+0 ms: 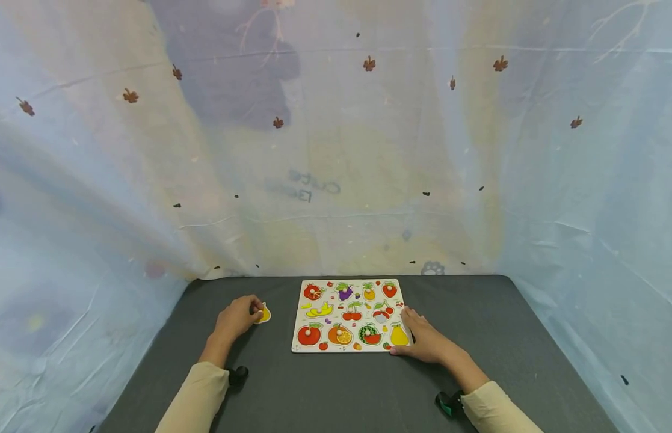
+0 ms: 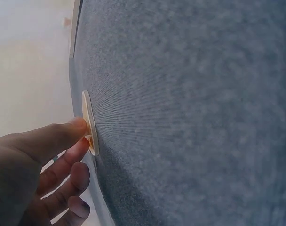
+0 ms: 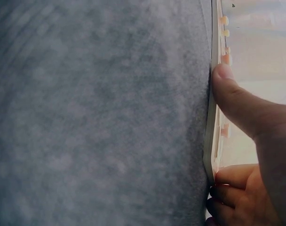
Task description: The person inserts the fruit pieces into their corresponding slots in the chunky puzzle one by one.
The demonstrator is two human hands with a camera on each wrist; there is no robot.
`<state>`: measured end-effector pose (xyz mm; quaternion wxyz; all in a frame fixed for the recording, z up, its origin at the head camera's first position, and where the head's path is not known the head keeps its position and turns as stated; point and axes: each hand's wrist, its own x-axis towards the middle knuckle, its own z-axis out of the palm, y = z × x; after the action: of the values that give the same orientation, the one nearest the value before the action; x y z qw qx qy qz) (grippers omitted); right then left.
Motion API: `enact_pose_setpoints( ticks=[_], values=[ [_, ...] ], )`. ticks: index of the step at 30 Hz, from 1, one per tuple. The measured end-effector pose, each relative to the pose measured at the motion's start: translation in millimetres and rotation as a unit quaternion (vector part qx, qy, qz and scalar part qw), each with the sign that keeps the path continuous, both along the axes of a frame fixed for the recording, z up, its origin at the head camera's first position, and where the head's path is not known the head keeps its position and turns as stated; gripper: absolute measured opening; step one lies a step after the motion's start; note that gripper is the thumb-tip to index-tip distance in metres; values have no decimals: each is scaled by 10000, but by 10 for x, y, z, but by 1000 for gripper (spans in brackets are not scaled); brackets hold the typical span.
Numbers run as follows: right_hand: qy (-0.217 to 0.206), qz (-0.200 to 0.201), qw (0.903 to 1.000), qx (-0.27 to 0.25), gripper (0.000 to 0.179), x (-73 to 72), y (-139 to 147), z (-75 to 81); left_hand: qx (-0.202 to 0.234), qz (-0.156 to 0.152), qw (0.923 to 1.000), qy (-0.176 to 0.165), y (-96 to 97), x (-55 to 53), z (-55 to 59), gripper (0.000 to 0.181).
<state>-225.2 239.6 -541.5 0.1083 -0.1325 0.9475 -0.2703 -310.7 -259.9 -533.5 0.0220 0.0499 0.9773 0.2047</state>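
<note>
On the dark table lies a white fruit puzzle board (image 1: 336,347), with printed fruits and knobbed fruit pieces across it. Left of the board, my left hand (image 1: 235,319) pinches a small yellow puzzle piece (image 1: 266,314) with a white rim. In the left wrist view the thumb and index finger hold the piece (image 2: 89,117) by its knob side, tilted close to the table surface. My right hand (image 1: 429,341) rests against the near right corner of the board, thumb on the near edge and fingers along the right edge. The right wrist view shows the thumb (image 3: 232,89) pressing the board's rim.
A dark grey cloth covers the table (image 1: 336,397). A pale patterned sheet (image 1: 336,150) hangs behind the table and down both sides. Black straps with small devices (image 1: 238,376) sit at both wrists.
</note>
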Motion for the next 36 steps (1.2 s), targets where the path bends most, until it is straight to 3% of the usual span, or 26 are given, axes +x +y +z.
enact_pose_setpoints(
  ticks=[15,26,36],
  values=[
    [22,18,9999,-105,116,34,-6,49,-2,-157,9991,386,160,53,24,13],
    [-76,-72,9999,-130,119,26,-15,74,3,-357,9972,655,536,77,171,12],
    [-96,-120,9997,-166,120,30,-24,65,58,-750,9941,787,926,113,298,11]
  ],
)
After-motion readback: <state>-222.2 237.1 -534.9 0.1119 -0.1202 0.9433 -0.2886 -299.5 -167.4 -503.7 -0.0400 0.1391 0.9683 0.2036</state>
